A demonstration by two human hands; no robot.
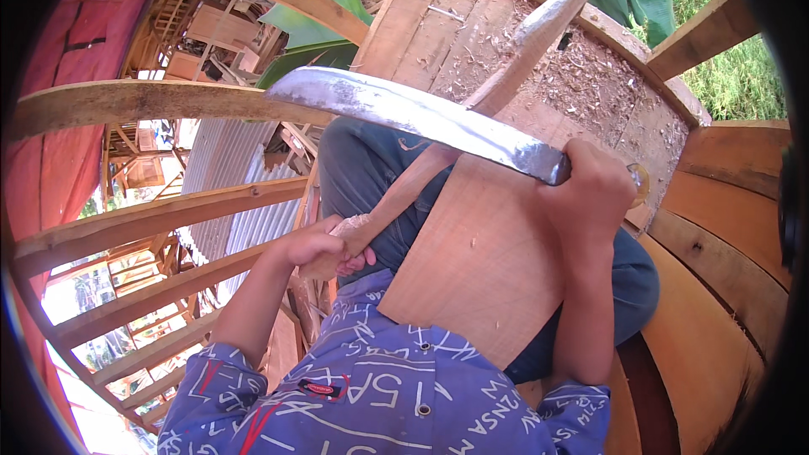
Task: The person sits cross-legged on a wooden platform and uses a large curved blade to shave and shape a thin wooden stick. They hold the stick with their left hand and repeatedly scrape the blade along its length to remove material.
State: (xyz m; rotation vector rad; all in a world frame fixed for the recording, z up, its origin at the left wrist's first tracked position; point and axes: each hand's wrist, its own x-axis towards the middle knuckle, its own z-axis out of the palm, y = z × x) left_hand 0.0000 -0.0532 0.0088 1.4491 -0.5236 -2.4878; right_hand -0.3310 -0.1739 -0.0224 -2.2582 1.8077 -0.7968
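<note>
Machete (421, 118) was clenched at its handle in the right hand (594, 190), blade raised above the wooden stick (472, 109). Left hand (324, 248) closed around the stick's lower end, bracing it aslant over a plank (480, 261), apparently for chopping.

My shirt (379, 396) is blue-violet, patterned all over with white letters and lines, and has a small red and black patch on the chest. Above the shirt, my trousers (362, 168) are dark grey-blue. The board (480, 261) across my lap is pale orange-brown with faint grain lines. Over the board, the blade (421, 114) in my right hand (594, 190) is dull silver with grey blotches. My left hand (320, 248) grips a light tan stick (506, 67). Left of the blade, the cloth (76, 59) is red-pink; the roof sheets (223, 168) are ribbed grey. Leaves (312, 34) are green.
</note>
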